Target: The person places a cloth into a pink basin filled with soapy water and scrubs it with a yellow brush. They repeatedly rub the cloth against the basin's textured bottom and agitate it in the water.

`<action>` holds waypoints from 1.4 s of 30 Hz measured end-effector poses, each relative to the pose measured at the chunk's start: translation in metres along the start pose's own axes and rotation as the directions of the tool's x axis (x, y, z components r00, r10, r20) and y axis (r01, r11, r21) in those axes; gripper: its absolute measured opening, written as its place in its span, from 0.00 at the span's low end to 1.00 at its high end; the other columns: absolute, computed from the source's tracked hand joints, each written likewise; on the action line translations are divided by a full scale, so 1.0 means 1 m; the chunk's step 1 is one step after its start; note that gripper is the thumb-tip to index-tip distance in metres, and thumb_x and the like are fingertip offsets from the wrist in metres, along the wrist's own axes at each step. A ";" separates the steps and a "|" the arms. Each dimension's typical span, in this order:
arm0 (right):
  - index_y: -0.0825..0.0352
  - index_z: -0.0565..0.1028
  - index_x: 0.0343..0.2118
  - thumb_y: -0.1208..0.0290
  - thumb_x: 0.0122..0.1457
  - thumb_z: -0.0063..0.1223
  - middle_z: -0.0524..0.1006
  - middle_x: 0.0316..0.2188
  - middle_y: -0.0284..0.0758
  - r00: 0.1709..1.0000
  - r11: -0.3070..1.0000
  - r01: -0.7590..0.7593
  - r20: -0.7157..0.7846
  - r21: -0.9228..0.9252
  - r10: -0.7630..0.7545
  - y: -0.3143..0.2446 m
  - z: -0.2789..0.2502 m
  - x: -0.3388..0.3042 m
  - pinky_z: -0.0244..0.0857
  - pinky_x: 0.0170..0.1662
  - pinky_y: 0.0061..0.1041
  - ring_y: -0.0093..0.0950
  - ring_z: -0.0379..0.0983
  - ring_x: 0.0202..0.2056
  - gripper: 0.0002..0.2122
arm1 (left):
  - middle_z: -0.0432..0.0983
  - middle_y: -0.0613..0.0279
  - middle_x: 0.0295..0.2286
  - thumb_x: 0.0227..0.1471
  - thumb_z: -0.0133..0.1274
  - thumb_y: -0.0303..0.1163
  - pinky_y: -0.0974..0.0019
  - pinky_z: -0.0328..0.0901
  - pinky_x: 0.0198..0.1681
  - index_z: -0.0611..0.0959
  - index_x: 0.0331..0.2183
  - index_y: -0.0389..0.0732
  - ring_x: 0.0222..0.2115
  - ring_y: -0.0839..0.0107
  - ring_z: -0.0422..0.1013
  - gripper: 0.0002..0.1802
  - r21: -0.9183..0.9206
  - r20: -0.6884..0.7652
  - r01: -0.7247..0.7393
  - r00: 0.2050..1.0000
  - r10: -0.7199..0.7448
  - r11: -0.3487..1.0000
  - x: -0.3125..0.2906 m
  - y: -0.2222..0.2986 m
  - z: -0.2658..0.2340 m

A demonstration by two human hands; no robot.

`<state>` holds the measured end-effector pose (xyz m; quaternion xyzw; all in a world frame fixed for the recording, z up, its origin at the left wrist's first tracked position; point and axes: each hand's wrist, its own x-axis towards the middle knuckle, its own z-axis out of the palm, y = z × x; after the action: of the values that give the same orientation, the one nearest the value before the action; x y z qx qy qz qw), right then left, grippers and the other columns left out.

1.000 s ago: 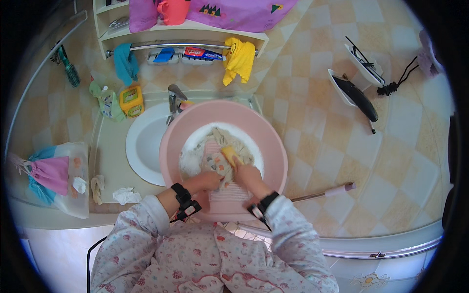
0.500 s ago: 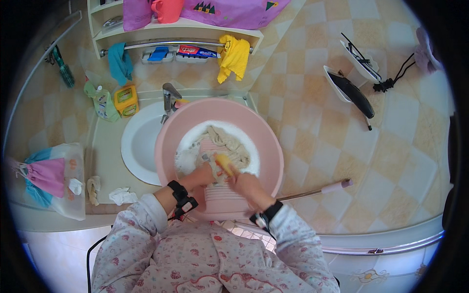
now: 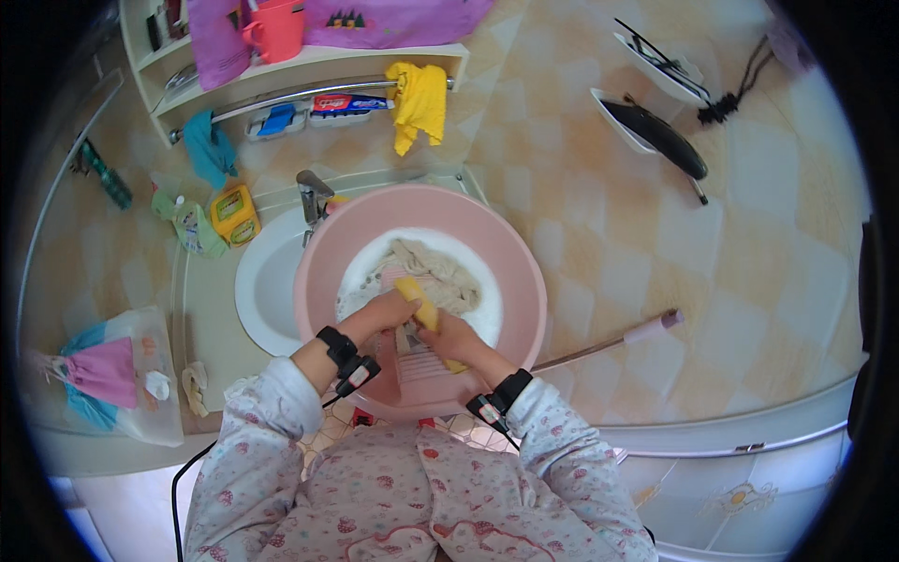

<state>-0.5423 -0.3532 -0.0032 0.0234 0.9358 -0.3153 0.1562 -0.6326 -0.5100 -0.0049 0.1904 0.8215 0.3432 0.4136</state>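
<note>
Both my hands are in the pink basin [image 3: 524, 272], which sits over the white sink [image 3: 262, 290] by the faucet [image 3: 311, 195]. My left hand [image 3: 379, 314] has its fingers closed on the yellow soap bar [image 3: 419, 304], top end. My right hand [image 3: 456, 339] has fingers curled around the bar's lower end, pressing it onto the beige cloth [image 3: 435, 272] lying in sudsy water. Cloth is at basin centre, on the ribbed washboard [image 3: 421, 361] part. Yellow bottle [image 3: 234, 214] stands on the tabletop left of the faucet; yellow rag [image 3: 420, 101] hangs on the rail above.
</note>
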 end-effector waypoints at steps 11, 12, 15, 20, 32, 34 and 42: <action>0.70 0.72 0.36 0.74 0.46 0.51 0.73 0.32 0.47 0.929 0.944 0.328 -0.173 -0.026 -0.327 -0.006 0.038 -0.017 0.65 0.40 0.37 0.44 0.71 0.37 0.12 | 0.71 0.51 0.24 0.52 0.49 0.39 0.62 0.68 0.23 0.72 0.42 0.35 0.19 0.66 0.69 0.20 0.040 -0.163 -0.111 0.980 0.116 0.993 0.016 0.011 -0.020; 0.70 0.72 0.35 0.74 0.46 0.51 0.72 0.32 0.46 0.946 0.953 0.294 -0.121 -0.066 -0.301 -0.003 0.039 -0.019 0.65 0.40 0.37 0.43 0.71 0.37 0.11 | 0.71 0.55 0.24 0.52 0.48 0.36 0.64 0.68 0.26 0.65 0.45 0.31 0.22 0.69 0.68 0.23 0.228 -0.148 -0.114 0.978 0.150 0.967 0.015 0.009 -0.025; 0.70 0.71 0.33 0.76 0.47 0.49 0.71 0.35 0.46 0.969 0.956 0.237 -0.031 -0.172 -0.245 0.004 0.037 -0.025 0.65 0.38 0.39 0.41 0.71 0.36 0.09 | 0.71 0.48 0.30 0.54 0.45 0.36 0.63 0.67 0.35 0.57 0.54 0.33 0.30 0.66 0.70 0.30 0.386 0.245 -0.294 0.946 0.210 0.874 0.012 0.005 -0.020; 0.67 0.70 0.31 0.79 0.48 0.43 0.71 0.34 0.47 0.911 0.934 0.314 -0.224 -0.172 -0.348 0.010 0.025 -0.046 0.65 0.36 0.37 0.42 0.71 0.34 0.07 | 0.53 0.32 0.50 0.58 0.39 0.37 0.59 0.58 0.51 0.46 0.61 0.48 0.47 0.44 0.62 0.33 0.539 0.267 -0.431 0.903 0.338 0.724 0.009 -0.011 0.021; 0.72 0.67 0.33 0.81 0.47 0.41 0.71 0.34 0.50 0.930 0.959 0.282 -0.240 -0.022 -0.279 0.022 0.040 -0.034 0.64 0.40 0.37 0.45 0.71 0.35 0.08 | 0.62 0.36 0.42 0.57 0.41 0.37 0.59 0.59 0.46 0.49 0.61 0.56 0.39 0.53 0.63 0.32 0.364 0.194 -0.245 0.964 0.184 0.898 0.072 -0.004 -0.018; 0.73 0.67 0.32 0.82 0.46 0.41 0.71 0.33 0.50 0.925 0.953 0.302 -0.240 0.000 -0.293 0.018 0.045 -0.037 0.64 0.39 0.37 0.44 0.71 0.35 0.08 | 0.62 0.38 0.41 0.57 0.41 0.37 0.60 0.59 0.46 0.50 0.60 0.58 0.38 0.55 0.63 0.32 0.481 0.300 -0.524 0.851 0.430 0.703 0.050 -0.012 -0.006; 0.73 0.69 0.28 0.80 0.42 0.45 0.71 0.29 0.48 0.908 0.932 0.353 -0.209 -0.078 -0.362 0.014 0.047 -0.043 0.63 0.39 0.37 0.42 0.69 0.35 0.08 | 0.55 0.41 0.51 0.55 0.43 0.37 0.56 0.58 0.48 0.51 0.60 0.63 0.38 0.50 0.63 0.34 0.724 -0.010 -0.054 0.996 0.089 0.687 0.065 -0.009 -0.026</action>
<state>-0.4865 -0.3675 -0.0333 -0.1166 0.9416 -0.3158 -0.0084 -0.6922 -0.4881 -0.0355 0.3619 0.8911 0.0121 0.2734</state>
